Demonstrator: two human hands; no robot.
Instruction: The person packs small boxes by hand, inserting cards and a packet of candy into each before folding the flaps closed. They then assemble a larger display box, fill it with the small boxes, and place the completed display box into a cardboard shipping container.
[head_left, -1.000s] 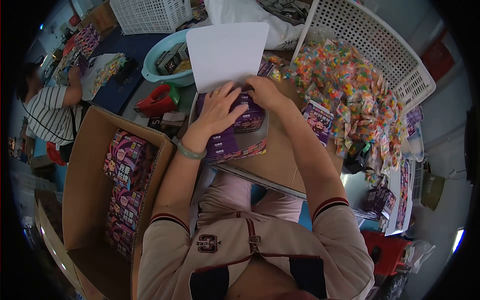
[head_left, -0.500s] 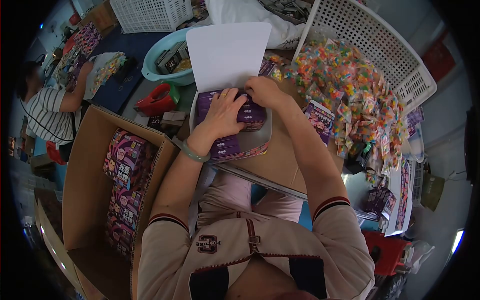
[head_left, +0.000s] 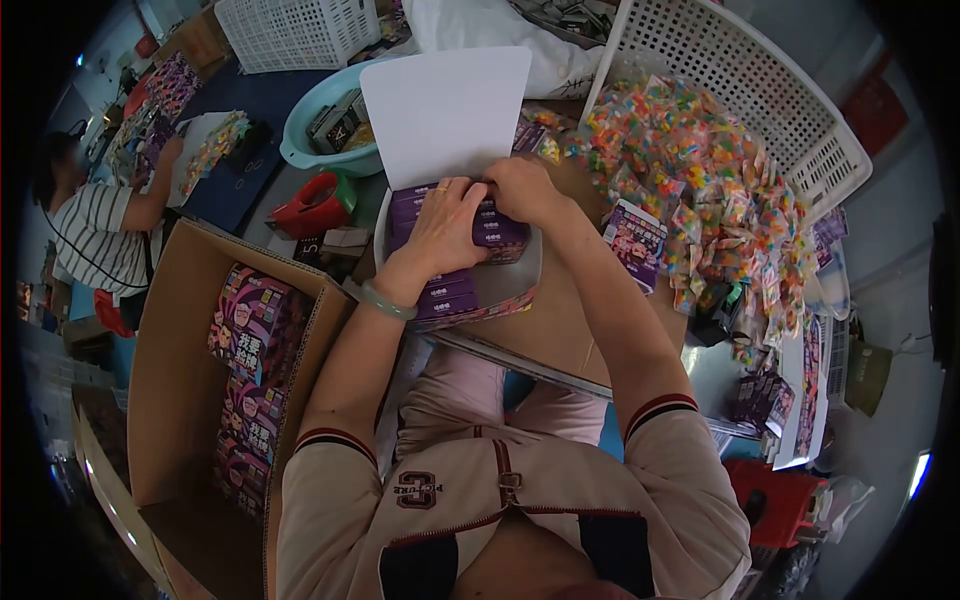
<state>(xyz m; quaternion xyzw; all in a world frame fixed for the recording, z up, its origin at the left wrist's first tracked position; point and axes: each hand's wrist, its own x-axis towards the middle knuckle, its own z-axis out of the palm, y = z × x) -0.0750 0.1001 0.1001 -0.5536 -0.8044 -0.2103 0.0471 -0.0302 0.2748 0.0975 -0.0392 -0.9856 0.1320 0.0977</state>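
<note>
An open display carton (head_left: 445,115) with a raised white lid stands before me, holding rows of small purple boxes (head_left: 447,290). Over these boxes lies my left hand (head_left: 445,225), a ring on one finger, its fingers and thumb bent round a group at the carton's right side. My right hand (head_left: 522,190) is curled at the back right corner of the same group; its fingertips are partly hidden, so what they pinch cannot be made out. A separate purple printed box (head_left: 635,245) lies on the cardboard to the right.
At left, a brown carton (head_left: 165,390) holds printed purple packs (head_left: 250,325). Candy-coloured sachets (head_left: 690,160) spill from a white basket (head_left: 790,90). Behind are a blue basin (head_left: 300,150) and red tape dispenser (head_left: 310,205). Another person (head_left: 100,220) works at far left.
The view has shifted slightly, and the carton sits a little further left in it. Both hands stay on the small purple boxes, with the fingers drawn slightly closer together.
</note>
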